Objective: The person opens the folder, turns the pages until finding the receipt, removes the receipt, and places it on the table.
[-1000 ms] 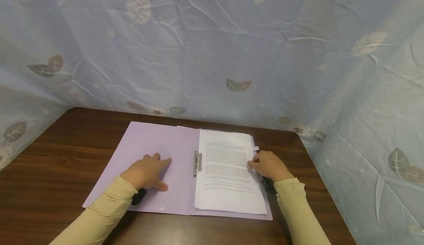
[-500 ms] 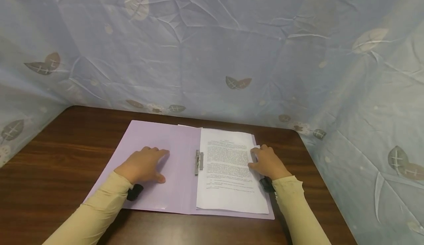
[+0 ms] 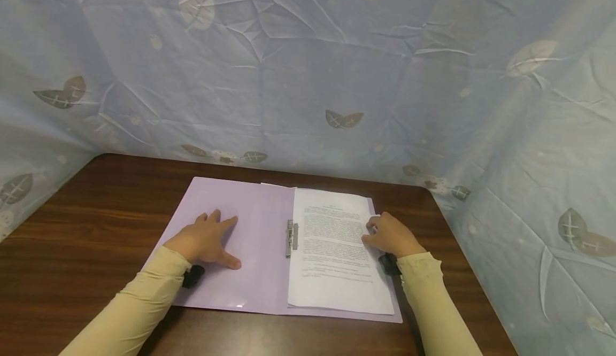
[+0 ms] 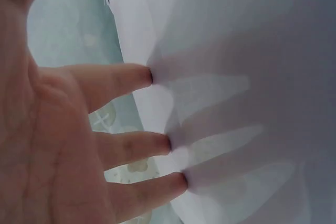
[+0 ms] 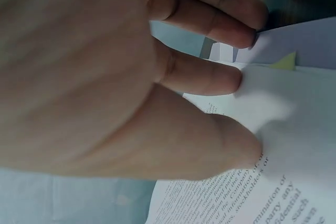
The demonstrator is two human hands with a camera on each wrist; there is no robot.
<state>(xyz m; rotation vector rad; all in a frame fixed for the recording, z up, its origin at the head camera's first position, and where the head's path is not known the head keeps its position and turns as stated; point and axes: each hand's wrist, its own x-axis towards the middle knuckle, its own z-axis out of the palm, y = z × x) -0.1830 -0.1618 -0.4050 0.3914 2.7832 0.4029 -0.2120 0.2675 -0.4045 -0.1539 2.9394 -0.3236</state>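
Observation:
A lilac folder point(image 3: 250, 286) lies spread flat, its inside cover to the left and a stack of printed paper point(image 3: 337, 297) on its right half. On the bare cover rests my left hand point(image 3: 207, 241), fingers spread; the left wrist view has fingertips point(image 4: 142, 73) right at the smooth surface. My right hand point(image 3: 392, 235) is at the stack's right edge. Thumb and index fingertip touch the top sheet point(image 5: 283, 140), a little apart, with nothing pinched between them. The other fingers reach past the paper's edge, near a small yellow tab point(image 5: 286, 61).
A metal clip point(image 3: 290, 238) sits along the folder's spine, left of the paper. The dark wooden table point(image 3: 110, 201) carries the folder near its front edge. Pale blue leaf-patterned cloth point(image 3: 289, 78) hangs behind and on both sides.
My left hand has shifted slightly left on the cover. My right thumb and index finger, close together at the paper's edge before, are now spread apart on it.

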